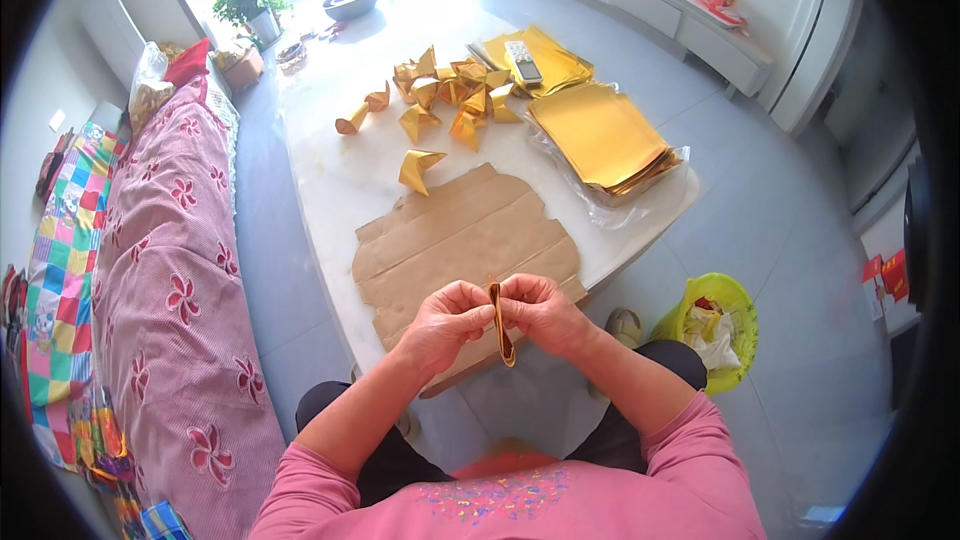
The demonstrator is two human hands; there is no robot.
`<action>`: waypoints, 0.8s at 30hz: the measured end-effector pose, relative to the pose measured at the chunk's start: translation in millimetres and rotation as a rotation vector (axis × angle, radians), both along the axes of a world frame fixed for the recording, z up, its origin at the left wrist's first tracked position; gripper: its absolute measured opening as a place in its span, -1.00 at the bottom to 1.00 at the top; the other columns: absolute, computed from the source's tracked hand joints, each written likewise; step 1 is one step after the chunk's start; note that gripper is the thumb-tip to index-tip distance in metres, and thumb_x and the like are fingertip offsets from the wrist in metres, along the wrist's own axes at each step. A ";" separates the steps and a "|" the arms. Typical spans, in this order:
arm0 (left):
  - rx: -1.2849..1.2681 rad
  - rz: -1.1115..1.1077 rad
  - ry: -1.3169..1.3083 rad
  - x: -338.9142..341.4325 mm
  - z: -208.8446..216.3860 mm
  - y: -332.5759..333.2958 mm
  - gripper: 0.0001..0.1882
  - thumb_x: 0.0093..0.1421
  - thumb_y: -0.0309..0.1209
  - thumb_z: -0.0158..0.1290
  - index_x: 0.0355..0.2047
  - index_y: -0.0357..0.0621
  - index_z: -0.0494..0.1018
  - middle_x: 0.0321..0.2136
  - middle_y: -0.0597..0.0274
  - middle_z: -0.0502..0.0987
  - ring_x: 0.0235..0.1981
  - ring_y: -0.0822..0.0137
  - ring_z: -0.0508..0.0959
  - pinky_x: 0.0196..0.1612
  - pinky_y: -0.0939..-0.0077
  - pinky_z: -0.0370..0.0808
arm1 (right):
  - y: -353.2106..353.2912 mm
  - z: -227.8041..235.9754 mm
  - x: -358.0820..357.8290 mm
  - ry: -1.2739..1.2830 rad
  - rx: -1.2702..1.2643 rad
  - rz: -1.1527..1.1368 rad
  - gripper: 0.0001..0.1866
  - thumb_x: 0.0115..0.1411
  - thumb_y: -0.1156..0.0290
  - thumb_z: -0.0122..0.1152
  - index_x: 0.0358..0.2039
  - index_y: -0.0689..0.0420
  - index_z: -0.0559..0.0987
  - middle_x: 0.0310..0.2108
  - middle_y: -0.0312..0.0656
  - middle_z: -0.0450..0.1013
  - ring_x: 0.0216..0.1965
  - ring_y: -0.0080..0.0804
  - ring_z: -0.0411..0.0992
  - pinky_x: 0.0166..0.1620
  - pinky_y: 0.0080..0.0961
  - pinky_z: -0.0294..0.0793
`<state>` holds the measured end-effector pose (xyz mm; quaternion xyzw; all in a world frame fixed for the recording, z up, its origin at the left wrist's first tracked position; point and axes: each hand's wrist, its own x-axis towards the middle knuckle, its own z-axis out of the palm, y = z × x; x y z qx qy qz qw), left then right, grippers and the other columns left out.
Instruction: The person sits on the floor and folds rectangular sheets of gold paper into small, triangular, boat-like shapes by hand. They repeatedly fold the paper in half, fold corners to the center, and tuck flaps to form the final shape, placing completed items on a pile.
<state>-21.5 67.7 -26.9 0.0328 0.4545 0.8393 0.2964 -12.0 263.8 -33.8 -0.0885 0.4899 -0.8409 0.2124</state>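
Between my two hands, over the near edge of the table, is a narrow folded piece of gold paper, held upright with its lower end looped open. My left hand pinches it from the left with thumb and fingers. From the right, my right hand pinches the same piece, fingertips almost meeting the left ones. Under and beyond the hands lies a flat brown cardboard sheet. Past it sits a single folded gold paper ingot, and farther back a heap of folded gold paper ingots.
A stack of gold paper sheets on clear plastic lies at the table's right, with more gold sheets behind, topped by a remote control. A yellow-green waste bin stands right of my knee. A pink-covered sofa runs along the left.
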 end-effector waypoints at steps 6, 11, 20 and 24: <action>0.041 -0.057 -0.047 -2.9 -0.6 -1.9 -0.87 0.17 -0.54 0.21 -0.38 -0.14 0.45 -0.44 0.35 0.51 -0.54 0.58 0.36 -0.54 0.71 0.22 | -3.1 4.6 3.7 -0.033 0.023 -0.010 -0.83 0.25 0.31 0.27 -0.30 0.15 0.58 -0.43 -0.41 0.47 -0.39 -0.70 0.34 -0.28 -0.71 0.37; 0.091 -0.117 -0.033 -5.5 -3.5 -6.1 -0.89 0.18 -0.59 0.17 -0.38 -0.17 0.44 -0.46 0.26 0.50 -0.64 0.55 0.31 -0.59 0.68 0.21 | 1.9 0.5 3.1 -0.028 0.042 0.047 -0.83 0.25 0.30 0.27 -0.31 0.14 0.58 -0.43 -0.41 0.47 -0.39 -0.71 0.34 -0.28 -0.72 0.36; 0.155 -0.238 -0.136 -13.9 -4.5 -19.3 -0.68 0.19 -0.59 0.12 -0.03 -0.39 0.46 -0.36 0.14 0.56 -0.58 0.51 0.49 -0.45 0.70 0.49 | 5.7 8.9 4.3 -0.191 -0.121 0.147 -0.89 0.27 0.37 0.23 -0.30 0.12 0.54 -0.38 -0.34 0.50 -0.37 -0.64 0.41 -0.26 -0.69 0.40; 0.208 -0.255 -0.177 -18.8 -20.7 -26.8 -0.68 0.20 -0.57 0.11 -0.03 -0.39 0.46 -0.34 0.12 0.56 -0.57 0.52 0.49 -0.42 0.69 0.49 | 5.7 6.2 2.6 -0.198 -0.204 0.156 -0.93 0.27 0.41 0.21 -0.29 0.12 0.52 -0.36 -0.30 0.51 -0.37 -0.61 0.43 -0.31 -0.68 0.40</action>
